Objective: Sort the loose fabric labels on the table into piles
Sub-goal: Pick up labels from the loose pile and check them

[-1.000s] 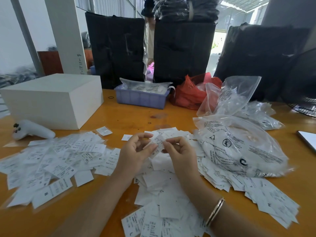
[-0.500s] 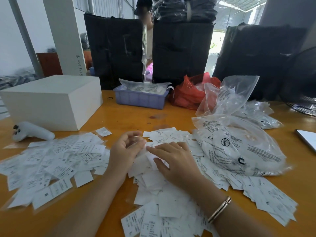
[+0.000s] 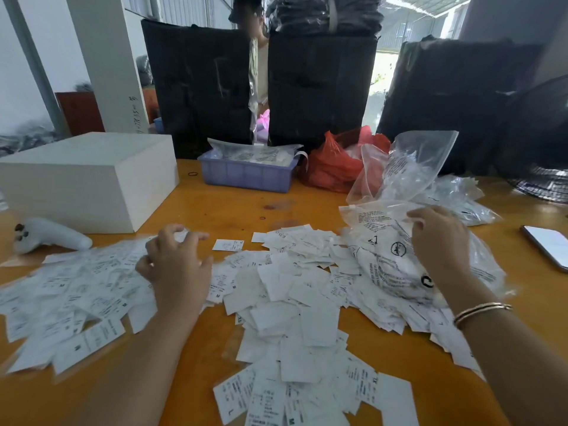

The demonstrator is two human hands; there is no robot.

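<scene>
Loose white fabric labels lie in two heaps on the orange table (image 3: 233, 207). My left hand (image 3: 176, 267) hovers over the left heap (image 3: 76, 290), fingers curled, with a white label pinched at its fingertips. The larger middle heap (image 3: 292, 305) spreads toward me and to the right. A single label (image 3: 228, 245) lies apart just beyond the heaps. My right hand (image 3: 439, 241), with a bracelet on the wrist, rests with its fingers spread on a printed clear plastic bag (image 3: 384, 253) that lies on the right part of the middle heap.
A white box (image 3: 86, 176) and a white controller (image 3: 49, 236) sit at the left. Behind the heaps stand a blue tray (image 3: 246, 176), a red bag (image 3: 332, 167) and more clear bags (image 3: 408, 167). A phone (image 3: 547, 244) lies at the right edge.
Both hands held one label together, then parted. My left hand carried a label left over the left heap. My right hand went from the middle heap to the plastic bag.
</scene>
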